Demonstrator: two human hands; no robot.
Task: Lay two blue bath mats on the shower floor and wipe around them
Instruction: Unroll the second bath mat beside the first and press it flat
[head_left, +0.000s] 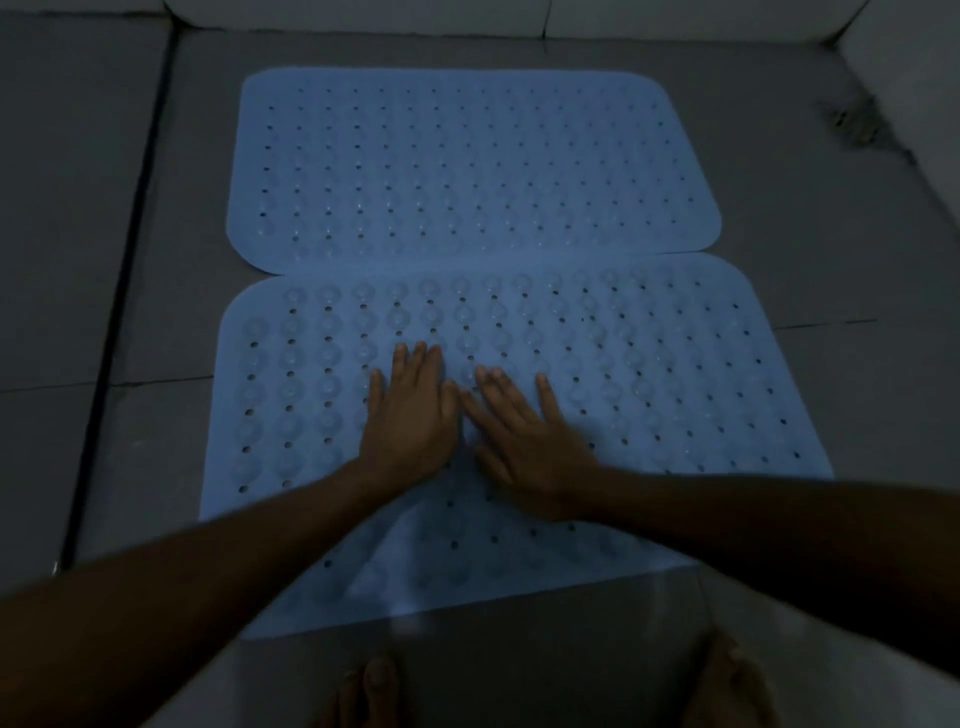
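Two blue bath mats with rows of small holes lie flat on the grey tiled shower floor (831, 249). The far mat (467, 166) slightly overlaps the near mat (675, 374) along their shared long edge. My left hand (410, 415) rests palm down on the middle of the near mat, fingers spread. Right beside it, my right hand (524, 441) also presses flat on the near mat, fingers apart and slightly blurred. Neither hand holds anything. My forearms hide part of the near mat's front edge.
A dark groove (124, 270) runs down the floor left of the mats. White wall tiles (519, 15) border the back and right side. A small dark drain fitting (852, 127) sits at the far right. My bare feet (374, 691) show at the bottom.
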